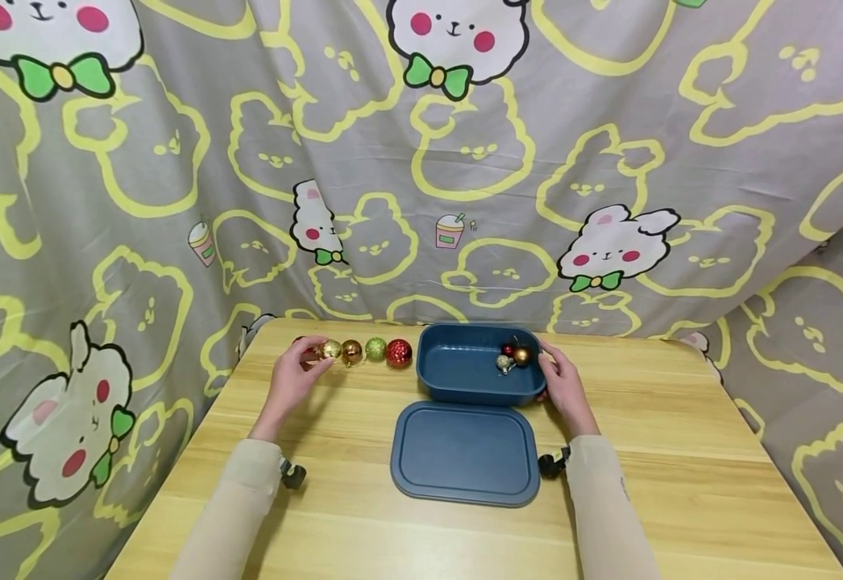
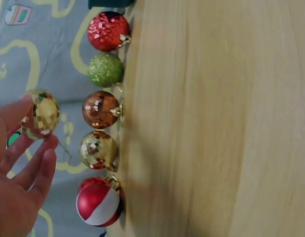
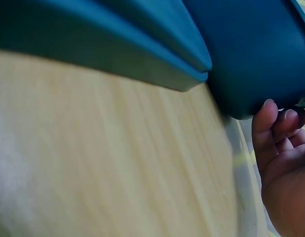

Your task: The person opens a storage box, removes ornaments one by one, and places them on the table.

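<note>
My left hand [image 1: 294,379] pinches a gold mirror-faceted ornament ball [image 2: 43,114] between thumb and fingers, above the left end of a row of ornament balls. Along that row are a red ball [image 1: 399,353], a glittery green ball [image 1: 375,349], a copper ball [image 1: 351,352], another gold faceted ball [image 2: 98,149] and a red-and-white ball [image 2: 98,205]. On the right, my right hand [image 1: 564,387] grips the end of a blue storage box [image 1: 458,397], thumb against its wall. Inside lie several small ornaments, including a copper ball [image 1: 521,356].
A blue lid [image 1: 465,453] lies flat on the wooden table [image 1: 342,515], in front of the box. Behind the table hangs a patterned curtain [image 1: 392,161]. A small black camera [image 1: 292,474] sits at each wrist.
</note>
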`<control>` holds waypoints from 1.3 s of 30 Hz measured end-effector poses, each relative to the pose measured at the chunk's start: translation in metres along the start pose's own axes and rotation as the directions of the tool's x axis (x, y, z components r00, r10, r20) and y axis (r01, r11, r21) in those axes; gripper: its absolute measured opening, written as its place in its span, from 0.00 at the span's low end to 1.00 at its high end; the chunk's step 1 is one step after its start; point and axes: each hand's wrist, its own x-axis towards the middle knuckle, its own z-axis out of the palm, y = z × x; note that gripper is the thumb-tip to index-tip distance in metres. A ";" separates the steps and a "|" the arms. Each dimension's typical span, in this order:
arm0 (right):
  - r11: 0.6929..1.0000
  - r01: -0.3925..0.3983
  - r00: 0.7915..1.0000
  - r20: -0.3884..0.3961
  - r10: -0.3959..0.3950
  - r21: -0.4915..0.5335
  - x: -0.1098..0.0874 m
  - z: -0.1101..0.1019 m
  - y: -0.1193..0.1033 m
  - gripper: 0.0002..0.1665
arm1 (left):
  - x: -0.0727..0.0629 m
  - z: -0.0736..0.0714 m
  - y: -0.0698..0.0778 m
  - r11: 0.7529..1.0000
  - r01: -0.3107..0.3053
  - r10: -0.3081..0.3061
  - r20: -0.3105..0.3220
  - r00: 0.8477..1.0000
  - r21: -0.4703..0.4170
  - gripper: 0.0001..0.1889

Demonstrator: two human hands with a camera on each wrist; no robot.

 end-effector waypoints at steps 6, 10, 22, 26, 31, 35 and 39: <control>1.000 -0.005 1.000 0.000 0.005 -0.006 0.000 -0.001 0.001 0.33 | -0.001 -0.001 -0.004 0.997 0.035 -0.033 -0.021 0.999 0.075 0.24; 1.000 -0.016 1.000 -0.003 0.016 -0.013 0.000 0.000 0.001 0.33 | -0.002 0.000 -0.008 0.989 0.053 -0.049 -0.034 0.998 0.138 0.24; 1.000 -0.008 1.000 0.003 0.008 -0.014 0.000 0.000 0.001 0.33 | -0.005 0.002 -0.012 0.951 0.092 -0.087 -0.030 0.996 0.294 0.24; 1.000 -0.012 1.000 -0.002 0.012 -0.011 0.000 0.000 0.000 0.32 | -0.005 0.004 -0.013 0.945 0.093 -0.090 -0.025 0.996 0.312 0.24; 1.000 -0.011 1.000 -0.010 0.011 -0.003 -0.001 0.001 0.000 0.32 | -0.006 0.006 -0.015 0.942 0.082 -0.076 -0.029 0.997 0.325 0.25; 1.000 -0.009 1.000 -0.008 0.009 -0.004 0.000 0.001 0.001 0.32 | -0.006 0.006 -0.016 0.943 0.082 -0.078 -0.027 0.997 0.324 0.25; 1.000 -0.005 1.000 0.008 0.005 0.003 0.000 -0.001 0.002 0.32 | -0.006 0.008 -0.019 0.937 0.068 -0.066 -0.018 0.998 0.343 0.24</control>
